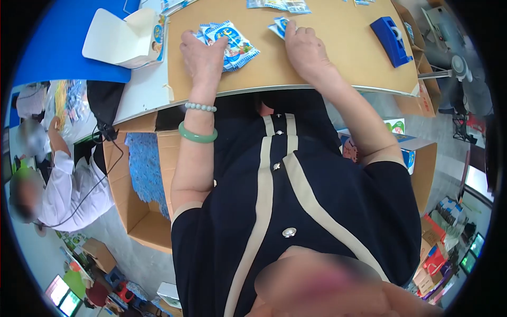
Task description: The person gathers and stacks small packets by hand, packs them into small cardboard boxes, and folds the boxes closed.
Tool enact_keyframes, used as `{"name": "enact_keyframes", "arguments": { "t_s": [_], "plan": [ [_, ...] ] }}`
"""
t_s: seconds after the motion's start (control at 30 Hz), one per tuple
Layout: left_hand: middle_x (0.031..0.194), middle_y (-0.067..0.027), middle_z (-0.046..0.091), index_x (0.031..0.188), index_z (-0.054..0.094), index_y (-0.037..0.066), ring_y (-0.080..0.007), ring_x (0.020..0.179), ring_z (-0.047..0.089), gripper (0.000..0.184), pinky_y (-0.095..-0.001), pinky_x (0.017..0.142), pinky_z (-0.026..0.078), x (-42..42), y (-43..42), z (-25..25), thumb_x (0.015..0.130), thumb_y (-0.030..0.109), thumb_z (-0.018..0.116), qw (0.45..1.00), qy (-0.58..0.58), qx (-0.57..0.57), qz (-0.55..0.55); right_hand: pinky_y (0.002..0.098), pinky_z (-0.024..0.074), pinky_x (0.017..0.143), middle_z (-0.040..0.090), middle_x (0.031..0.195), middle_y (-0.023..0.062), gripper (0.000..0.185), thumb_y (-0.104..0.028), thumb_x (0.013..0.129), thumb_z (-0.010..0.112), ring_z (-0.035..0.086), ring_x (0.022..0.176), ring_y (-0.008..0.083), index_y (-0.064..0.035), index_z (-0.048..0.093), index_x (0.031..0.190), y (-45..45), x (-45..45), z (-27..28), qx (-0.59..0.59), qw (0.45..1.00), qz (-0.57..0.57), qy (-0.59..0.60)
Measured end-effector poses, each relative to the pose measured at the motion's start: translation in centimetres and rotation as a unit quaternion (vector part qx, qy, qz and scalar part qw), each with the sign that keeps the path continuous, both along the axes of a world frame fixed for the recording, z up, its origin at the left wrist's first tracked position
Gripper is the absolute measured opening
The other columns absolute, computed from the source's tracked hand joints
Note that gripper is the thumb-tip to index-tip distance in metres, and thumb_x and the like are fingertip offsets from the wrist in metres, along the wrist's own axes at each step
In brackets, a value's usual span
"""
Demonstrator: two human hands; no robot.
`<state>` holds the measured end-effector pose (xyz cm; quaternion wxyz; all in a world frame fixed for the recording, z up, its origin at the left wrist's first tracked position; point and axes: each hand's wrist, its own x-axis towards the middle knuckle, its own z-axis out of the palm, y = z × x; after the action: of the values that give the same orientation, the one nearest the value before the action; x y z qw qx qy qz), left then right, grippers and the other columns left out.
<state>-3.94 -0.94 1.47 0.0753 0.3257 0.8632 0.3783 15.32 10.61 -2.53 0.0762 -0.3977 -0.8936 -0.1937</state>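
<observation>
My left hand (203, 59) grips a small stack of blue-and-white snack packets (235, 46) at its left side, thumb on top and fingers around the far edge. The packets lie on or just above the tan table top. To the right, my right hand (307, 52) has its fingers closed on another blue-and-white packet (278, 27), partly hidden by the fingers. An opened white carton (119, 39) with a printed side stands left of my left hand.
A blue tape dispenser (391, 42) sits at the table's right. More packets (280, 5) lie at the far edge. Below the table's left side is a cardboard box (150, 227) with blue wrappers (145, 169). Another person in white (74, 195) works at far left.
</observation>
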Motion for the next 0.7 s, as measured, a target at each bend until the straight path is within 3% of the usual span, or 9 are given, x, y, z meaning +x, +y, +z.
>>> {"name": "enact_keyframes", "arguments": {
  "t_s": [0.03, 0.13, 0.17, 0.23, 0.33, 0.37, 0.43, 0.57, 0.7],
  "plan": [
    [0.121, -0.0264, 0.048, 0.126, 0.039, -0.002, -0.0412, 0.108, 0.054, 0.075, -0.0472, 0.092, 0.045, 0.0, 0.1, 0.1, 0.071, 0.029, 0.078, 1.0, -0.009, 0.001, -0.004, 0.0429, 0.0557, 0.065, 0.063, 0.086, 0.0147, 0.038, -0.031, 0.089, 0.06, 0.063, 0.086, 0.0328, -0.0018, 0.056, 0.113, 0.8, -0.2, 0.4, 0.001, 1.0, 0.005, 0.003],
    [0.119, -0.0265, 0.048, 0.126, 0.038, -0.003, -0.042, 0.108, 0.054, 0.077, -0.0477, 0.092, 0.045, 0.2, 0.3, -0.1, 0.07, 0.031, 0.079, 1.0, -0.003, 0.012, 0.006, 0.0433, 0.0546, 0.07, 0.061, 0.083, 0.0176, 0.036, -0.028, 0.089, 0.058, 0.061, 0.083, 0.0356, -0.0004, 0.056, 0.112, 2.8, -0.8, 2.7, -0.211, 0.966, 0.02, 0.147],
    [0.119, -0.0266, 0.048, 0.126, 0.038, -0.003, -0.0424, 0.108, 0.054, 0.078, -0.048, 0.092, 0.045, 0.4, 0.4, -0.2, 0.069, 0.031, 0.079, 1.0, 0.0, 0.014, 0.006, 0.0433, 0.0546, 0.07, 0.061, 0.083, 0.0176, 0.036, -0.028, 0.089, 0.058, 0.061, 0.083, 0.0356, -0.0004, 0.056, 0.112, 2.2, -1.6, 2.6, -0.212, 0.966, 0.021, 0.148],
    [0.12, -0.0264, 0.049, 0.127, 0.038, -0.003, -0.0404, 0.107, 0.055, 0.076, -0.0464, 0.09, 0.046, 1.8, 1.0, 0.0, 0.072, 0.029, 0.078, 1.0, 0.005, 0.014, 0.005, 0.0462, 0.0517, 0.08, 0.063, 0.089, 0.0212, 0.034, -0.024, 0.088, 0.052, 0.062, 0.09, 0.0427, 0.0037, 0.056, 0.107, -0.4, -4.3, 2.5, -0.326, 0.907, 0.144, 0.226],
    [0.123, -0.026, 0.049, 0.128, 0.036, -0.004, -0.0364, 0.107, 0.057, 0.072, -0.0431, 0.087, 0.049, 2.4, 1.6, 0.4, 0.076, 0.025, 0.076, 1.0, 0.02, 0.017, 0.007, 0.0447, 0.0502, 0.083, 0.062, 0.093, 0.0198, 0.035, -0.03, 0.092, 0.052, 0.06, 0.096, 0.0382, 0.001, 0.056, 0.107, -1.7, -6.3, 0.9, -0.313, 0.908, 0.095, 0.261],
    [0.121, -0.0248, 0.052, 0.126, 0.039, -0.005, -0.0338, 0.106, 0.059, 0.064, -0.0406, 0.085, 0.05, 2.0, 1.8, 0.3, 0.079, 0.022, 0.074, 0.987, -0.109, 0.121, -0.004, 0.044, 0.0495, 0.085, 0.061, 0.095, 0.019, 0.035, -0.033, 0.094, 0.051, 0.059, 0.099, 0.0359, -0.0003, 0.056, 0.106, -1.9, -6.9, 1.0, -0.306, 0.908, 0.074, 0.275],
    [0.116, -0.0223, 0.058, 0.123, 0.045, -0.006, -0.0285, 0.103, 0.062, 0.051, -0.0357, 0.08, 0.052, 1.3, 1.8, -0.4, 0.084, 0.015, 0.07, 0.88, -0.356, 0.313, -0.028, 0.0436, 0.0493, 0.085, 0.061, 0.097, 0.0191, 0.04, -0.037, 0.094, 0.05, 0.059, 0.1, 0.0359, 0.0, 0.056, 0.108, -2.0, -6.8, 1.8, -0.33, 0.904, 0.06, 0.264],
    [0.102, -0.0151, 0.066, 0.114, 0.055, -0.006, -0.0205, 0.095, 0.064, 0.03, -0.0297, 0.076, 0.052, -0.5, 0.7, -1.1, 0.09, 0.011, 0.063, 0.807, -0.488, 0.314, -0.105, 0.0426, 0.0487, 0.084, 0.06, 0.103, 0.0193, 0.055, -0.05, 0.093, 0.048, 0.058, 0.103, 0.0357, 0.0008, 0.056, 0.112, -2.1, -6.1, 3.6, -0.389, 0.889, 0.032, 0.239],
    [0.088, -0.0097, 0.067, 0.104, 0.062, -0.004, -0.0187, 0.091, 0.063, 0.026, -0.0288, 0.076, 0.052, 0.7, 1.4, -1.4, 0.088, 0.015, 0.068, 0.882, -0.375, 0.283, -0.047, 0.0421, 0.0482, 0.086, 0.059, 0.111, 0.0204, 0.068, -0.058, 0.088, 0.049, 0.06, 0.105, 0.035, 0.0031, 0.055, 0.117, -2.0, -6.8, 4.6, -0.423, 0.878, 0.031, 0.223]
  ]
}}
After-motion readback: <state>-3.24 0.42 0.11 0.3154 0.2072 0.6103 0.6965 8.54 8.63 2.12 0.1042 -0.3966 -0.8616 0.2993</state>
